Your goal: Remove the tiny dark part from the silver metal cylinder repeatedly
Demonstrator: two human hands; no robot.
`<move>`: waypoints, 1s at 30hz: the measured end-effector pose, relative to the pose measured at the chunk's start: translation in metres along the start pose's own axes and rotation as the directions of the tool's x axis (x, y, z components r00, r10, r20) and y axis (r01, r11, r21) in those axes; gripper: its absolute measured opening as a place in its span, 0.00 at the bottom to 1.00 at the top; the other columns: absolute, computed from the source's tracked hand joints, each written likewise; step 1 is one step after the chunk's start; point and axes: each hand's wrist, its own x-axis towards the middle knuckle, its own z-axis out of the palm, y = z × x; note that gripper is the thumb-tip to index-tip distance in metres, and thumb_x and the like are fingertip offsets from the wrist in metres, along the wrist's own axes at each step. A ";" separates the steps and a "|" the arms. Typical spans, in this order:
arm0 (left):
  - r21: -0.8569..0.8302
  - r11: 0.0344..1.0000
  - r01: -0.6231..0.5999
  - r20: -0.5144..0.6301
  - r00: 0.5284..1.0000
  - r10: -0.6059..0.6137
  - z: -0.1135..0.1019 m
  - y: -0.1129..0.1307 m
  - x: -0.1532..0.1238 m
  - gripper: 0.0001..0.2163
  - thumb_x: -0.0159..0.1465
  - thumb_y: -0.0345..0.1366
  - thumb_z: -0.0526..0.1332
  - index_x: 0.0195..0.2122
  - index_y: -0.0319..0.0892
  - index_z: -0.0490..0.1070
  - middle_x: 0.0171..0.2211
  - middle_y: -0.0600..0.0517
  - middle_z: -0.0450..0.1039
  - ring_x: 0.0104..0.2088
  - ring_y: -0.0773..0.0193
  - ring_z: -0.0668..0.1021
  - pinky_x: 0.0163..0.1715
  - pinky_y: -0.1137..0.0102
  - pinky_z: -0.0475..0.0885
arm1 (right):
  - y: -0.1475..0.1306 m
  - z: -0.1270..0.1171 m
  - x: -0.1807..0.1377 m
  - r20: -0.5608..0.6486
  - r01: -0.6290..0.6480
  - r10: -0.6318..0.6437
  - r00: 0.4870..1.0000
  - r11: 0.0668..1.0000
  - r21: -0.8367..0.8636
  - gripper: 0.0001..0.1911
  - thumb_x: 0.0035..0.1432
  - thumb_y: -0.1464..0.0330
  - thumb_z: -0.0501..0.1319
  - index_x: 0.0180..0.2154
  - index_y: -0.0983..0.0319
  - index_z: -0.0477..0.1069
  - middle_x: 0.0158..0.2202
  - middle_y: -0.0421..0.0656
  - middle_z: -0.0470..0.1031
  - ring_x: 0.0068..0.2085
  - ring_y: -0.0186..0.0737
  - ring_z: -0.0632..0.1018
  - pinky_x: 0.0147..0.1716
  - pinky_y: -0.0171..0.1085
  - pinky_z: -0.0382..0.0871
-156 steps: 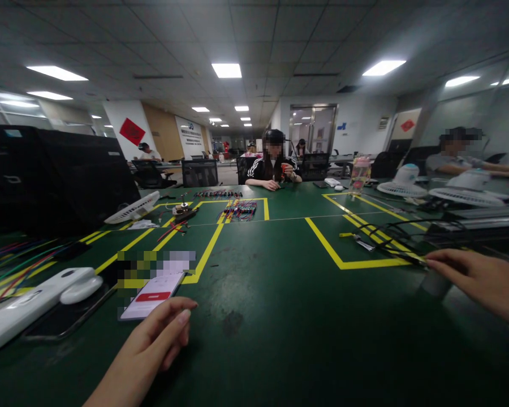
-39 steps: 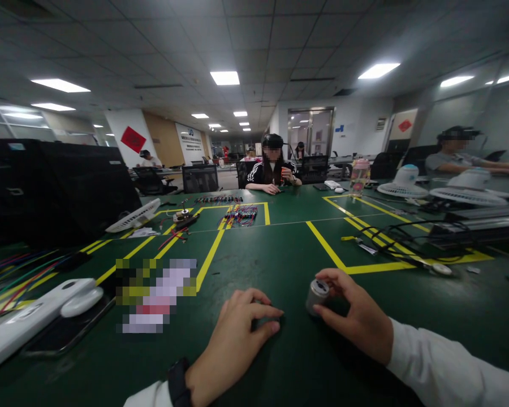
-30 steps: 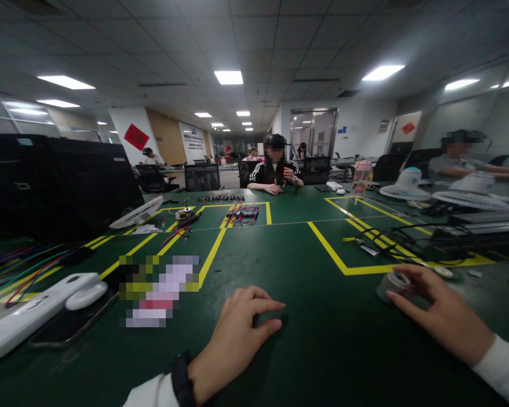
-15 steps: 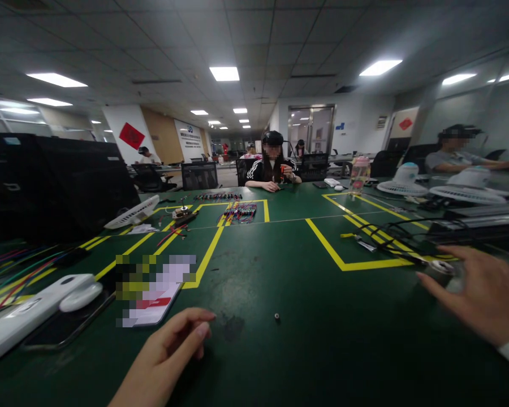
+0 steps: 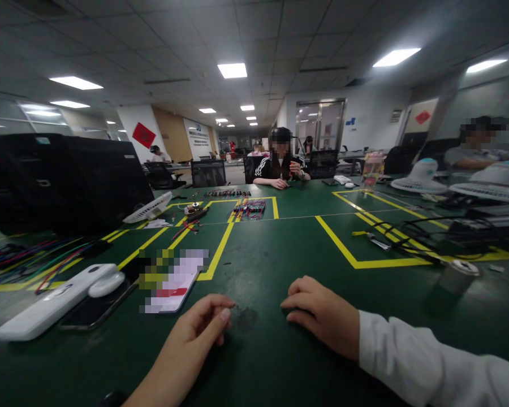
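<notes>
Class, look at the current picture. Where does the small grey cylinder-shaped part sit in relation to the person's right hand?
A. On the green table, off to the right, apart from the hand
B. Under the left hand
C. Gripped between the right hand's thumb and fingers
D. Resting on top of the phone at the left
A. The small grey cylinder stands alone on the green table, well to the right of the right hand, which rests fingers-down on the mat.

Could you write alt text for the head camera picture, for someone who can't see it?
Two bare hands, left hand and right hand, rest on a green table marked with yellow lines. A phone lies beside the left hand.
</notes>
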 end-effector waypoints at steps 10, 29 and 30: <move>-0.060 0.998 0.021 -0.021 1.000 -0.022 -0.003 -0.003 0.001 0.08 0.62 0.41 0.58 0.39 0.45 0.71 0.24 0.58 0.69 0.24 0.65 0.72 0.26 0.71 0.66 | 0.061 -0.055 -0.065 -0.445 -0.153 0.045 0.894 0.966 -0.210 0.12 0.61 0.66 0.52 0.44 0.59 0.69 0.43 0.45 0.71 0.44 0.37 0.72 0.44 0.38 0.67; -0.113 0.993 0.034 -0.112 0.993 -0.047 -0.001 -0.004 0.002 0.10 0.59 0.44 0.61 0.36 0.45 0.72 0.21 0.59 0.71 0.20 0.66 0.71 0.22 0.73 0.66 | 0.148 -0.167 -0.175 -0.486 -0.826 0.680 0.549 0.529 -0.194 0.22 0.54 0.52 0.54 0.39 0.61 0.76 0.40 0.47 0.76 0.38 0.40 0.76 0.39 0.39 0.64; -0.119 0.993 0.026 -0.114 0.993 -0.040 -0.001 -0.004 0.002 0.09 0.59 0.44 0.61 0.36 0.45 0.72 0.21 0.59 0.71 0.20 0.66 0.71 0.22 0.73 0.65 | 0.147 -0.168 -0.174 -0.481 -0.829 0.687 0.545 0.527 -0.186 0.22 0.54 0.52 0.55 0.38 0.61 0.76 0.40 0.46 0.76 0.37 0.39 0.76 0.39 0.39 0.64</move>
